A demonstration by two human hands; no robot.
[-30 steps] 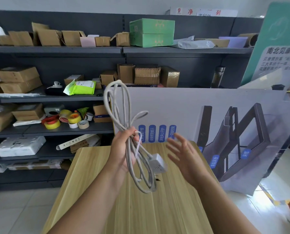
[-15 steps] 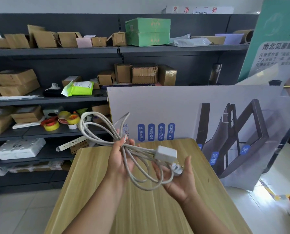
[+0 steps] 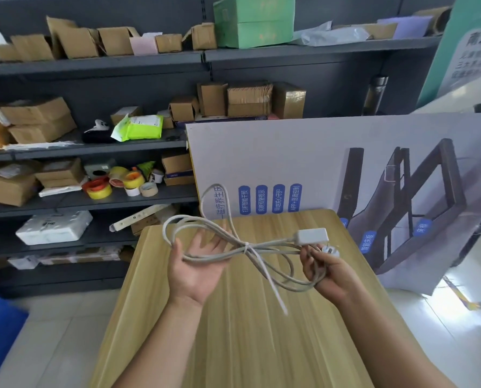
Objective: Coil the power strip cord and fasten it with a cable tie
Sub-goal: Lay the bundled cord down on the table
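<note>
The coiled white power-strip cord (image 3: 219, 242), upright a second ago, is now stretched flat above the wooden table (image 3: 250, 331), draped over the open-fingered left hand (image 3: 197, 264) and gripped by the right hand (image 3: 326, 270); a white tie (image 3: 246, 246) appears cinched at mid-coil.

Table (image 3: 233, 345) bare under hands; poster board (image 3: 289, 163) blocks beyond.

— What is seen behind the wooden table (image 3: 233, 345)?

— Dark metal shelving (image 3: 93, 61) is filled with cardboard boxes (image 3: 37, 121), a green box (image 3: 253, 22) and tape rolls (image 3: 113, 183). A large printed board (image 3: 303, 158) is propped just beyond the table.

— And the floor?

— Pale tiles (image 3: 51, 345) are laid; bright light is thrown on them at the right.
</note>
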